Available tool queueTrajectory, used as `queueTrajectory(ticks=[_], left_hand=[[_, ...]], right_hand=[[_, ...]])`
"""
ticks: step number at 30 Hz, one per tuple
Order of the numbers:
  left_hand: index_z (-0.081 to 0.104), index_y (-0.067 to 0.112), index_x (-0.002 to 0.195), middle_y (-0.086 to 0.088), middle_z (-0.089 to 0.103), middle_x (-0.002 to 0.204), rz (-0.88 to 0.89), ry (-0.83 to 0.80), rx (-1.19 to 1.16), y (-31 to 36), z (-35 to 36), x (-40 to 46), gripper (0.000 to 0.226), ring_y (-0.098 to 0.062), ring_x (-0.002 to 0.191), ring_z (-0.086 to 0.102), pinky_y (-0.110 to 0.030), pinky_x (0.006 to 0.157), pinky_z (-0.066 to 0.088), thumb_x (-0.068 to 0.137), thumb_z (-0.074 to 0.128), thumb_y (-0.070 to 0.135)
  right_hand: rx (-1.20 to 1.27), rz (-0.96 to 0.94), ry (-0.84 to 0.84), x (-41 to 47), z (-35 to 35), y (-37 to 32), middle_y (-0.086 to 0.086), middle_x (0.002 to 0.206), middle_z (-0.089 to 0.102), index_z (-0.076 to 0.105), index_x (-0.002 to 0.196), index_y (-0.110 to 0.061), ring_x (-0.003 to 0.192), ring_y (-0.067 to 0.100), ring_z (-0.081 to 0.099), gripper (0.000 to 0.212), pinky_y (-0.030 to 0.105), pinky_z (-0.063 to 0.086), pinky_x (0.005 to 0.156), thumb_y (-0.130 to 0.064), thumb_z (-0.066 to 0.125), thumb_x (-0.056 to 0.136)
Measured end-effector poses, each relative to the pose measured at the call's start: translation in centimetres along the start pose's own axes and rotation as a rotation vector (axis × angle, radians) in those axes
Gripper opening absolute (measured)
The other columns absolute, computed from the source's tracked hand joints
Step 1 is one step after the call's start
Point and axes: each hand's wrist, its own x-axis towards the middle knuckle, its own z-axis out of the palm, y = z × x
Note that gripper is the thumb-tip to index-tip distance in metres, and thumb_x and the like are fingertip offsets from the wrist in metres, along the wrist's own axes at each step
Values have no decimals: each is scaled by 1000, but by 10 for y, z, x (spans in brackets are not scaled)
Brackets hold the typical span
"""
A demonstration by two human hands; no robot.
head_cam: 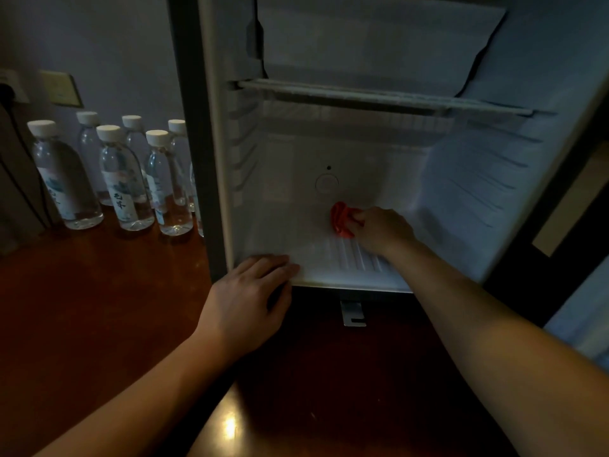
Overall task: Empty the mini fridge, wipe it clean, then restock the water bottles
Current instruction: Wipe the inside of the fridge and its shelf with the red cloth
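Observation:
The mini fridge [461, 179] stands open, and its white inside holds no bottles. My right hand [382, 229] reaches deep inside and grips a bunched red cloth [341, 220] against the ribbed floor near the back wall. My left hand [245, 305] lies flat with straight fingers on the fridge's lower front edge at its left corner. Several clear water bottles [120, 179] with white caps stand upright on the wooden surface left of the fridge.
A wire shelf [379, 95] crosses the fridge above my right hand. The dark wooden surface [99, 291] spreads in front and to the left. A wall socket with a black cable [10, 94] sits behind the bottles. A metal hinge bracket [352, 313] sticks out below the fridge.

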Motion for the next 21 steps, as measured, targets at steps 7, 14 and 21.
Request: queueTrajectory(ticks=[7, 14, 21], left_hand=[[64, 32, 127, 10, 62, 131, -14, -21, -29, 1, -1, 0, 42, -13, 123, 57, -35, 90, 55, 96, 38, 45], [65, 32, 126, 8, 63, 131, -28, -38, -13, 3, -5, 0, 36, -16, 122, 58, -38, 89, 54, 93, 53, 38], [65, 31, 125, 6, 64, 130, -12, -24, 12, 3, -3, 1, 36, -18, 121, 60, -37, 90, 53, 92, 54, 37]], right_hand=[[13, 4, -14, -16, 1, 1, 3, 135, 59, 49, 141, -35, 115, 26, 59, 45, 30, 44, 87, -52, 39, 100], [-26, -49, 7, -63, -2, 1, 1, 134, 61, 55, 134, -35, 117, 28, 58, 39, 36, 47, 95, -48, 42, 99], [-77, -54, -29, -72, -6, 1, 2, 142, 54, 50, 140, -34, 125, 28, 53, 43, 38, 45, 101, -47, 43, 100]])
